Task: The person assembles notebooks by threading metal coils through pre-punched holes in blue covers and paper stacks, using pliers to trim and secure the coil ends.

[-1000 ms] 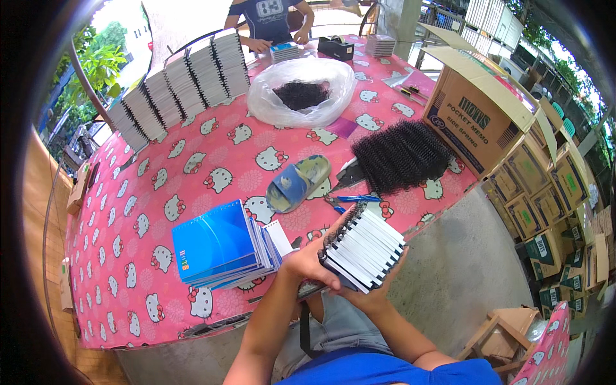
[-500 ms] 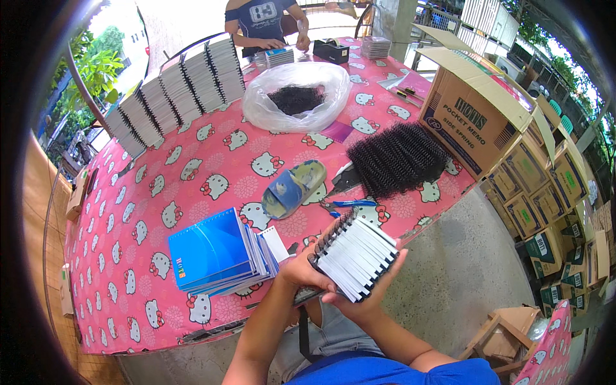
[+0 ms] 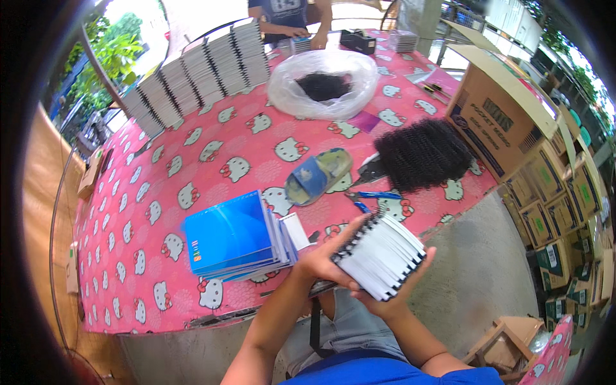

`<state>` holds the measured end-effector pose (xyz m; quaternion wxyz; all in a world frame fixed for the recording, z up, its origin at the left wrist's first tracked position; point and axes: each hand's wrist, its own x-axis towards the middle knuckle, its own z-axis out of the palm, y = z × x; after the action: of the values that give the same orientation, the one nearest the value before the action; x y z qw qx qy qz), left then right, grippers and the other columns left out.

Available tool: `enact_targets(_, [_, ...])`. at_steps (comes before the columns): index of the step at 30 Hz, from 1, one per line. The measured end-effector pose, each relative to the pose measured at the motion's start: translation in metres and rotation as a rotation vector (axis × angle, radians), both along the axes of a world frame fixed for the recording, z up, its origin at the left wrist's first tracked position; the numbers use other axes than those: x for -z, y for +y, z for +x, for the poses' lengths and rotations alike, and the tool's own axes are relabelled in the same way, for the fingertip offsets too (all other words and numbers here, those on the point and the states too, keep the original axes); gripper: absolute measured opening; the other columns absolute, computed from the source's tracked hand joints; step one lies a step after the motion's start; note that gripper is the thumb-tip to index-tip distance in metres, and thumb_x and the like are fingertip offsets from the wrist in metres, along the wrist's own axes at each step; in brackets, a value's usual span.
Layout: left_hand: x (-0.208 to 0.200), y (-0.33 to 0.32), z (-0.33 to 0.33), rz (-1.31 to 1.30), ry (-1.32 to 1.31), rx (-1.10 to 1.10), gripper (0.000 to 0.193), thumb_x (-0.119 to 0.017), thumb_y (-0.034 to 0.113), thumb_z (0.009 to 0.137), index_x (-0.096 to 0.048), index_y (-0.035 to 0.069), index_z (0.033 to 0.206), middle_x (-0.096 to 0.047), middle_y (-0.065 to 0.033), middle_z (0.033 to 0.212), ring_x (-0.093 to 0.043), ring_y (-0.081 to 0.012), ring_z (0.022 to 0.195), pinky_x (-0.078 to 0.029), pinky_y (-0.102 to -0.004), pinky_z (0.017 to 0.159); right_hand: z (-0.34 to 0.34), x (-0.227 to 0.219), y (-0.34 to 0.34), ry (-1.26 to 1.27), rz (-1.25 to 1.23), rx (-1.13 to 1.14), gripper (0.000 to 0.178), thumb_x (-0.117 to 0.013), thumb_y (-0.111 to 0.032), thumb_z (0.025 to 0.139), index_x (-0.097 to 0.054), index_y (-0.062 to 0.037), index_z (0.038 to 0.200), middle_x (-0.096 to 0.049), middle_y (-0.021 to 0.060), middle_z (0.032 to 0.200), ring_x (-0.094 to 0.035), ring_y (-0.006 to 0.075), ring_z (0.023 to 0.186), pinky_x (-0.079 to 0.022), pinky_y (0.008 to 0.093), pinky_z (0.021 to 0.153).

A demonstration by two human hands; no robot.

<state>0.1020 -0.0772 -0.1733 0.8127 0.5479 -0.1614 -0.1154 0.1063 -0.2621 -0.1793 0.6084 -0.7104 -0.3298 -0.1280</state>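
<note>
Between my two hands is a stack of small spiral notebooks (image 3: 382,256), held at the table's near edge with the white page edges up. Black coils run along two opposite sides of the stack. My left hand (image 3: 325,258) wraps its left side, thumb across the near corner. My right hand (image 3: 399,292) supports it from the right and below. To the left lies a pile of blue-covered pads (image 3: 228,231) with punched holes along the top edge. Just beyond my hands are blue-handled pliers (image 3: 378,195) and a blue-and-tan slipper (image 3: 319,176).
Loose black spiral coils (image 3: 423,157) lie right of the slipper. A clear plastic bag (image 3: 289,96) holds more coils. Bound notebooks (image 3: 205,77) stand stacked at far left. A large carton (image 3: 494,119) is at right, near stacked boxes (image 3: 539,173). A co-worker (image 3: 282,16) works across the table.
The view has shifted, so the table and its things appear farther right and slightly higher. Both hands still hold the notebook stack, and its pages look more fanned out. The co-worker's hands have moved slightly.
</note>
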Motion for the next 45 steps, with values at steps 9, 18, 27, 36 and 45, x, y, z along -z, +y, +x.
enact_targets(9, [-0.024,-0.024,-0.027,0.116,-0.234,-0.102,0.122,-0.086,0.028,0.063,-0.004,0.004,0.149,-0.018,-0.0159,0.151,-0.021,-0.0239,0.138,-0.017,-0.0357,0.112,-0.017,0.001,-0.009,0.198,0.092,0.001,0.126,-0.08,-0.046,0.068,0.004,0.0082,0.143,-0.035,0.0215,0.139,-0.035,0.0313,0.13,-0.022,0.0448,0.11])
enact_targets(18, [-0.079,-0.033,-0.221,0.651,-0.44,-1.177,0.123,-0.087,0.039,0.057,-0.012,-0.006,0.143,-0.026,-0.0219,0.142,-0.026,-0.0348,0.133,-0.02,-0.0438,0.11,-0.081,-0.083,0.052,-0.083,0.104,-0.804,0.121,-0.083,-0.041,0.064,-0.007,0.0107,0.142,-0.038,0.0219,0.134,-0.042,0.0316,0.123,-0.029,0.0428,0.107])
enact_targets(27, [-0.124,0.171,-0.305,0.0,0.578,-1.22,0.065,-0.067,0.047,0.083,-0.048,0.0,0.124,-0.062,-0.0165,0.11,-0.066,-0.0246,0.09,-0.057,-0.038,0.078,-0.176,-0.079,0.296,1.125,0.124,-1.131,0.085,-0.079,-0.033,0.075,-0.033,0.0112,0.132,-0.055,0.0193,0.114,-0.061,0.0251,0.097,-0.055,0.0358,0.077])
enact_targets(36, [-0.071,0.281,-0.319,0.161,0.878,-1.006,0.077,-0.072,0.057,0.074,-0.051,0.001,0.122,-0.064,-0.0153,0.11,-0.068,-0.0241,0.09,-0.059,-0.0411,0.075,-0.19,-0.037,0.38,1.345,-0.108,-0.917,0.057,-0.077,-0.037,0.077,-0.058,0.0083,0.107,-0.064,0.0162,0.095,-0.066,0.0222,0.075,-0.057,0.0372,0.063])
enact_targets(45, [-0.051,0.29,-0.316,0.259,0.875,-1.079,0.113,-0.074,0.064,0.065,-0.022,0.001,0.143,-0.046,-0.0178,0.134,-0.055,-0.0246,0.115,-0.054,-0.0418,0.084,-0.18,0.011,0.358,0.512,-0.068,-0.728,0.085,-0.039,-0.063,0.092,-0.029,0.0078,0.138,-0.035,0.0224,0.14,-0.033,0.0284,0.133,-0.026,0.0416,0.108])
